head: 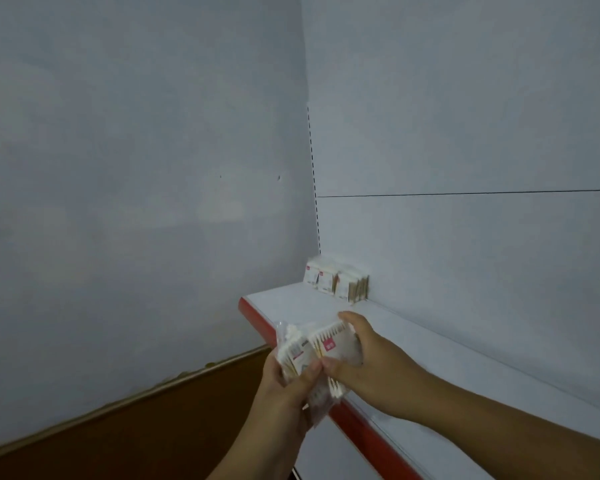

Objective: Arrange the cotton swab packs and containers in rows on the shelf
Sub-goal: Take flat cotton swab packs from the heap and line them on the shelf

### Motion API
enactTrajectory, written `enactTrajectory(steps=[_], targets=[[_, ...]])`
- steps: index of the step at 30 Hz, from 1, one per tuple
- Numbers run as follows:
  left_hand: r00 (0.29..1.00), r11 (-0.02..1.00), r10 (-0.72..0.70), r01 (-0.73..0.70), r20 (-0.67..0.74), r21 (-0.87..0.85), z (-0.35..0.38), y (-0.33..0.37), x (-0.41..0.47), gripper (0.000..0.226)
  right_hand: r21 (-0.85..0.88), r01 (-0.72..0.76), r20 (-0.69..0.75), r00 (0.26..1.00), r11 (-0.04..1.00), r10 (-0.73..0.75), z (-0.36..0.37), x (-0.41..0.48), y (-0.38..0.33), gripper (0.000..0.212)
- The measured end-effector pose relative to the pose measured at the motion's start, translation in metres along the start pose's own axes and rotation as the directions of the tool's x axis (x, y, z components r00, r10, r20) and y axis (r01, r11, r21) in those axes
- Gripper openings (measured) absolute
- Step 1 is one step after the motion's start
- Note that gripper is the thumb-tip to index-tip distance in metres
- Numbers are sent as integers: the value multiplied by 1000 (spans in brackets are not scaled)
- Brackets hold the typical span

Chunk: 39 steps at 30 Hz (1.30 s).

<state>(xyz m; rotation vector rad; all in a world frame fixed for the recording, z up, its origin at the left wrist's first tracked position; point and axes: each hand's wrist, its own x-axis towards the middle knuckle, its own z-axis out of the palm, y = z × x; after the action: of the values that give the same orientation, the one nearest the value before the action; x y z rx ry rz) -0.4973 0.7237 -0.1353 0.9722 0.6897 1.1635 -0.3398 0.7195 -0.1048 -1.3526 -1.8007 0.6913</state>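
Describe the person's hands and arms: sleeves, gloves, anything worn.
The left hand and right hand are bare, with no gloves, and no ring, watch or bracelet can be seen. Both forearms are uncovered right to the frame edge, and no sleeve shows.

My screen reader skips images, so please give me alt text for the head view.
The left hand and right hand grip a bundle of cotton swab packs over the red front edge of the white shelf. A short row of packs stands in its far corner.

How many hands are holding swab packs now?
2. The left hand grips the swab packs from below; the right hand holds them from the right, over the shelf edge.
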Motion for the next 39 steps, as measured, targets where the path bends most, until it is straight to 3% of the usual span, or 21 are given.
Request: enactTrajectory(steps=[3,8,12,16,18,22,26,29,32,33,35,36,39], targets=[[999,1000,4,-4,40,14,-39,10,46,62,77,2,-87,996,997,5,20,47,8,67],[988,999,-43,46,150,-19,-104,37,125,56,106,5,-196,981,994,16,50,118,7,74],[954,992,-112,122,278,-21,-139,59,188,53,59,-61,-364,928,996,79,62,171,13,51],[919,971,-217,237,330,-20,-156,64,246,46,278,-110,-464,854,954,234,71,207,33,5],[903,966,-242,258,355,3,-163,62,272,46,268,-172,-501,816,948,290,67,222,44,15],[904,975,-204,223,376,-10,-181,65,330,50,127,-254,-619,735,959,277,44,268,69,18],[877,981,-184,189,445,35,-205,78,379,56,-151,-371,-626,753,916,202,34,332,87,18],[875,989,-149,133,460,66,-226,88,412,54,-354,-380,-590,800,855,110,41,380,107,20],[857,984,-179,159,483,83,-242,93,443,52,-582,-347,-546,837,735,-37,49,416,127,21],[851,982,-191,163,490,99,-246,92,452,51,-677,-345,-507,859,650,-72,51,424,131,23],[833,977,-213,172,510,127,-247,90,472,50,-864,-334,-416,895,376,-159,49,435,140,27],[818,974,-227,185,528,131,-246,88,483,49,-885,-343,-416,887,314,-203,48,436,142,29],[745,965,-264,206,613,165,-234,80,513,47,-847,-398,-489,843,352,-225,50,430,143,32]])
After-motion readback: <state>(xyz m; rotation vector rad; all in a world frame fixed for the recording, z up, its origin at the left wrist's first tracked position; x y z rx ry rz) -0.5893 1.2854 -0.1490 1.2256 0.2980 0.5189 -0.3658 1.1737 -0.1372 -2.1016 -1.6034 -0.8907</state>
